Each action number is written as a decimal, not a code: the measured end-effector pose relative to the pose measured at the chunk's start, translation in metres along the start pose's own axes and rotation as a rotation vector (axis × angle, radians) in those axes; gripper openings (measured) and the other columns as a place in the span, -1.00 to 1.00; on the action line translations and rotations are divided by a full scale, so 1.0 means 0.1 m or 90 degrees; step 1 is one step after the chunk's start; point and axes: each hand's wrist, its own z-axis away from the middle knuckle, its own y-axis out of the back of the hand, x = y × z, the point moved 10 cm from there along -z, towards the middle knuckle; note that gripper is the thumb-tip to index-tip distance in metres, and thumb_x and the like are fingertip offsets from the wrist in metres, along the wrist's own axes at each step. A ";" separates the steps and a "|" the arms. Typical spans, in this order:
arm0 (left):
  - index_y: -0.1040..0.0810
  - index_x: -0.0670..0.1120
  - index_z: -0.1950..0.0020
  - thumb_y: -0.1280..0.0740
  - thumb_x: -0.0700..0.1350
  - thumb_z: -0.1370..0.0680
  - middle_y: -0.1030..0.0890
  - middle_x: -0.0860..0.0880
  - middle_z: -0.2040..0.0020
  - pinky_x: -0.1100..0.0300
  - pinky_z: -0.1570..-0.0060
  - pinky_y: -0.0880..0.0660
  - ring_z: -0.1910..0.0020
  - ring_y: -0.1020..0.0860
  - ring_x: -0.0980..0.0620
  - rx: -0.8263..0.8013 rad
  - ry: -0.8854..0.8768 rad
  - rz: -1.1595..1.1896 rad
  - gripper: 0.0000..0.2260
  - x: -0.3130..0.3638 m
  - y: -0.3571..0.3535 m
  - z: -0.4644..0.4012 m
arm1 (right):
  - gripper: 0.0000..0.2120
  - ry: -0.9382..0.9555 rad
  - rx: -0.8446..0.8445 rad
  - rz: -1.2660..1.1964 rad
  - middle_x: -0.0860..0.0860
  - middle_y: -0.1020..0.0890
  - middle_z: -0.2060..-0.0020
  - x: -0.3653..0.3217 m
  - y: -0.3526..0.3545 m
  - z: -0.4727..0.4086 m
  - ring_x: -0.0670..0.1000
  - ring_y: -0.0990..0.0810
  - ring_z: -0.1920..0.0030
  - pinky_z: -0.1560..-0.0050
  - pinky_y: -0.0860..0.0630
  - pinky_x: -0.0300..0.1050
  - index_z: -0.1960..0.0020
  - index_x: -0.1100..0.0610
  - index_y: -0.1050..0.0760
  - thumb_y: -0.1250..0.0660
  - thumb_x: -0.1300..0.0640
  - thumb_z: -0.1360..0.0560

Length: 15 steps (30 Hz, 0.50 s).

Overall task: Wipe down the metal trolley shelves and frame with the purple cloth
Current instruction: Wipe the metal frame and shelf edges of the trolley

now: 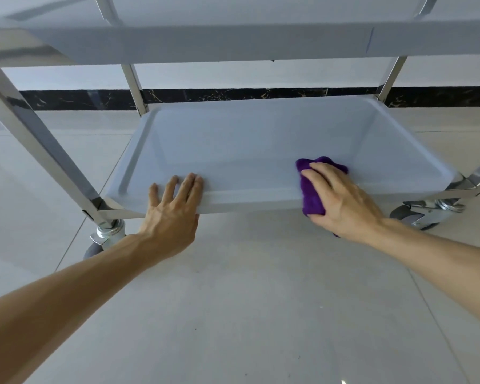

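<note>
I'm down at the bottom shelf [261, 151] of the trolley [39, 139], and this looks like the shelf-wiping step, worked along the near rim. My right hand [341, 200] has its grip clamped on the purple cloth [312, 195] — fingers spread over the top of the wad, pressing it onto the front lip of the shelf towards the right end, with part of the cloth hanging over the edge and a tuft poking out past my fingertips into the tray. My left hand [175, 206] holds nothing; its fingers lie straight and flat over the same front lip, well apart from the cloth, and I judge it is steadying the trolley, which stands on wheels [419, 214]. The upper shelf [233, 42] hangs above, and the floor [247, 300] below is pale tile. Next, I'd say, the cloth should sweep left along the rim towards my resting hand, which will have to lift or shift out of the way — then the tray floor, the corners and the upright legs [135, 87] need their turn. Firm, even pressure matters, since the trolley may roll.
</note>
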 end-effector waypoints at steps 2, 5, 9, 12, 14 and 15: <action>-0.08 -0.20 -0.59 -0.27 -0.09 -0.58 -0.18 -0.15 -0.58 -0.32 -0.40 -0.13 -0.53 -0.16 -0.25 -0.005 0.011 -0.002 -0.36 -0.02 -0.02 0.00 | -0.22 0.034 0.007 -0.004 0.25 -0.34 -0.44 -0.37 -0.06 -0.17 0.28 -0.32 -0.44 -0.47 -0.25 0.10 -0.45 0.28 -0.32 -0.53 0.15 -0.32; -0.09 -0.20 -0.59 -0.28 -0.10 -0.59 -0.18 -0.15 -0.58 -0.32 -0.40 -0.13 -0.53 -0.16 -0.25 -0.012 0.018 -0.002 -0.36 -0.04 -0.03 0.00 | -0.25 0.097 0.002 0.020 0.22 -0.21 -0.50 -1.00 -0.21 -0.42 0.22 -0.17 -0.51 -0.52 -0.09 0.09 -0.52 0.22 -0.17 -0.42 0.10 -0.44; -0.20 -0.25 -0.55 -0.35 -0.14 -0.56 -0.28 -0.20 -0.53 -0.38 -0.33 -0.23 -0.48 -0.27 -0.31 0.005 -0.006 -0.011 -0.38 -0.04 0.02 0.02 | -0.21 0.129 -0.004 0.051 0.18 -0.14 -0.52 -1.28 -0.31 -0.55 0.18 -0.10 -0.54 -0.52 -0.11 0.07 -0.55 0.18 -0.05 -0.42 0.15 -0.46; -0.31 -0.29 -0.50 -0.42 -0.18 -0.51 -0.38 -0.25 -0.47 -0.38 -0.26 -0.32 -0.40 -0.37 -0.35 0.038 -0.036 -0.004 -0.40 -0.04 0.08 0.06 | -0.21 0.172 -0.018 0.015 0.17 -0.24 -0.50 -1.04 -0.19 -0.40 0.18 -0.22 -0.50 -0.51 -0.17 0.00 -0.54 0.19 -0.16 -0.46 0.21 -0.41; -0.31 -0.29 -0.49 -0.43 -0.17 -0.51 -0.38 -0.25 -0.47 -0.36 -0.26 -0.34 -0.40 -0.38 -0.34 0.047 -0.058 -0.008 -0.40 -0.02 0.11 0.07 | -0.18 0.143 -0.022 0.004 0.19 -0.27 -0.49 -0.68 -0.13 -0.25 0.22 -0.27 -0.48 -0.50 -0.18 0.00 -0.53 0.20 -0.21 -0.49 0.23 -0.36; -0.29 -0.27 -0.51 -0.42 -0.15 -0.52 -0.36 -0.24 -0.49 -0.35 -0.28 -0.33 -0.42 -0.36 -0.32 0.042 -0.064 -0.015 -0.39 -0.01 0.11 0.07 | -0.17 0.116 -0.024 0.005 0.19 -0.28 -0.49 -0.47 -0.10 -0.18 0.23 -0.29 -0.48 -0.50 -0.20 0.02 -0.53 0.20 -0.22 -0.51 0.22 -0.34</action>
